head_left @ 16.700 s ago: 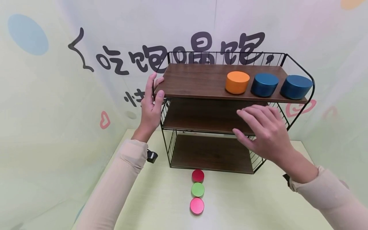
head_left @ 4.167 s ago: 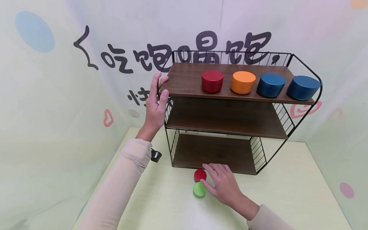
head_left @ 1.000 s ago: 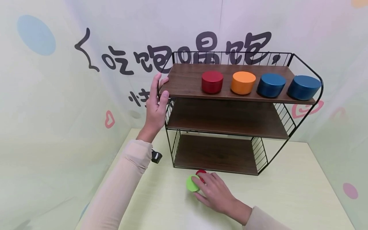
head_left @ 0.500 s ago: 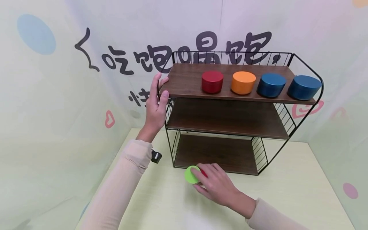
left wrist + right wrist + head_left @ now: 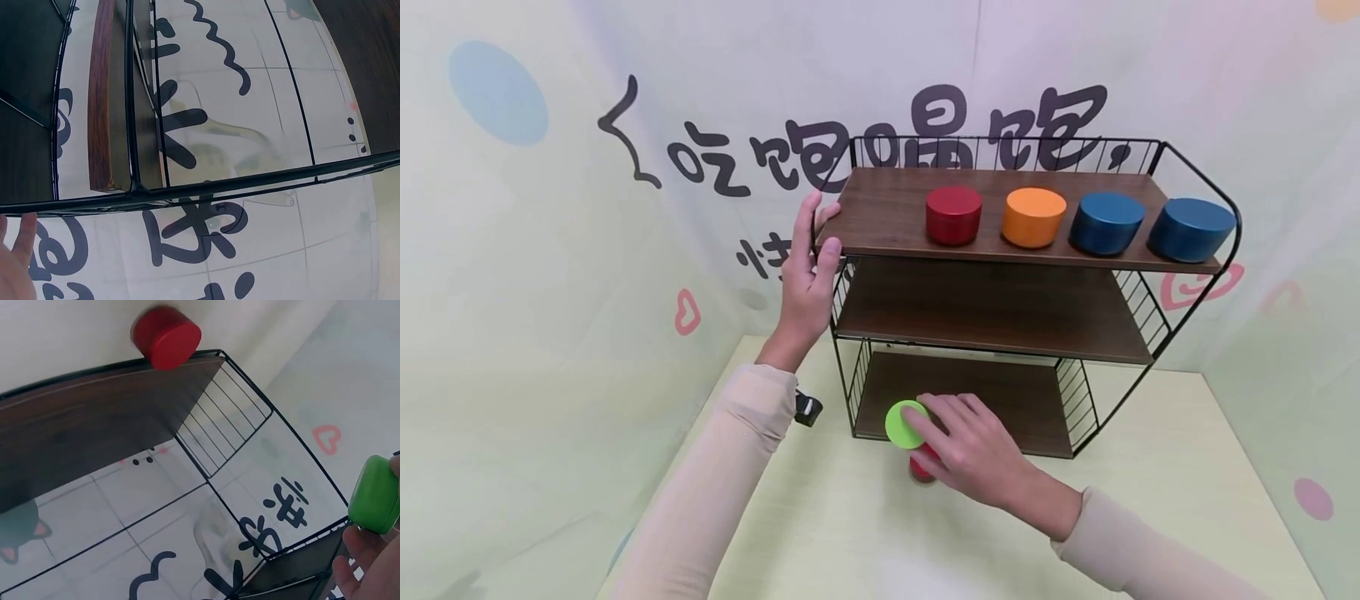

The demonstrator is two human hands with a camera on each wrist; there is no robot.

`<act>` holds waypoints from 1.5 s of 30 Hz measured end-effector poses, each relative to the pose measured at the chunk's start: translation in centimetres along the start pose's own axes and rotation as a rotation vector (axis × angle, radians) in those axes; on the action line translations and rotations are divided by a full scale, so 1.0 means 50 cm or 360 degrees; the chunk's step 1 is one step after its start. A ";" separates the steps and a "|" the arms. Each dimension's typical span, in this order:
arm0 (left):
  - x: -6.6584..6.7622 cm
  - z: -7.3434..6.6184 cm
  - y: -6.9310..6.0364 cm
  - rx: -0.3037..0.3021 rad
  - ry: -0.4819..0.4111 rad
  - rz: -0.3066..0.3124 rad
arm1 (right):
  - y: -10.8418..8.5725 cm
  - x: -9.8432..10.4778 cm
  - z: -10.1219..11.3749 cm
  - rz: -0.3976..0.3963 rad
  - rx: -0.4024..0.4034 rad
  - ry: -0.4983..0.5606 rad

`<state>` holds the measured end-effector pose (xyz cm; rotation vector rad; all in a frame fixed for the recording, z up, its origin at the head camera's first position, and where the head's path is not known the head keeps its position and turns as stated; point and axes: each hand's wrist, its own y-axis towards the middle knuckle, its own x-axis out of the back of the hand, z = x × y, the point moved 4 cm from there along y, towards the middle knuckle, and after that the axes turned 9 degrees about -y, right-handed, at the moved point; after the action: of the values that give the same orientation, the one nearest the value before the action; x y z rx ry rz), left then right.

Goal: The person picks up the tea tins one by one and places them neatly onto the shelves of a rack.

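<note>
My right hand (image 5: pixel 973 454) holds a round green tin (image 5: pixel 906 425) between fingers and thumb, raised in front of the bottom shelf in the head view. Below that hand a red tin (image 5: pixel 922 472) stands on the table, partly hidden by it. My left hand (image 5: pixel 805 283) grips the upper left side of a three-tier shelf rack (image 5: pixel 992 312), its thumb at the front edge. On the top shelf stand a dark red tin (image 5: pixel 953 215), an orange tin (image 5: pixel 1034 218) and two blue tins (image 5: pixel 1107 223), in a row towards the right end.
The rack has dark wooden boards and a black wire frame (image 5: pixel 250 181), with a low wire rail (image 5: pixel 1007 152) at the back of the top. It stands on a pale table (image 5: pixel 820 517). A printed curtain (image 5: pixel 587 250) hangs behind and at both sides.
Since the oldest frame, a red tin has come onto the top shelf and the front tin has left the table. My right hand has taken the green tin and lifted it; the left stays put.
</note>
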<state>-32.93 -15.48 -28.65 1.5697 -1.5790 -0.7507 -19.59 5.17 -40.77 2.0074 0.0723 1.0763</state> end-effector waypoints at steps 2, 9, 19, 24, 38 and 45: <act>0.000 0.000 -0.001 -0.0001 0.0001 -0.0005 | 0.006 0.004 -0.004 -0.0028 0.0031 -0.0044; -0.003 0.003 -0.001 -0.0001 -0.0008 -0.0005 | 0.036 0.026 -0.029 -0.0141 0.0071 -0.0122; -0.004 0.004 -0.003 -0.0003 -0.0006 -0.0005 | 0.095 0.067 -0.075 -0.0071 0.0099 -0.0169; -0.005 0.004 -0.003 -0.0005 -0.0010 -0.0002 | 0.128 0.090 -0.098 -0.0163 0.0105 -0.0190; -0.013 -0.070 0.004 0.0059 -0.0041 -0.0004 | 0.206 0.132 -0.133 -0.0355 0.0080 -0.0219; -0.002 0.000 0.000 -0.0009 -0.0036 -0.0014 | 0.243 0.145 -0.147 -0.0398 0.0063 -0.0247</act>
<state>-32.91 -15.37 -28.67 1.5698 -1.5860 -0.7800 -24.03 4.95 -25.47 2.0468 0.2576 0.7647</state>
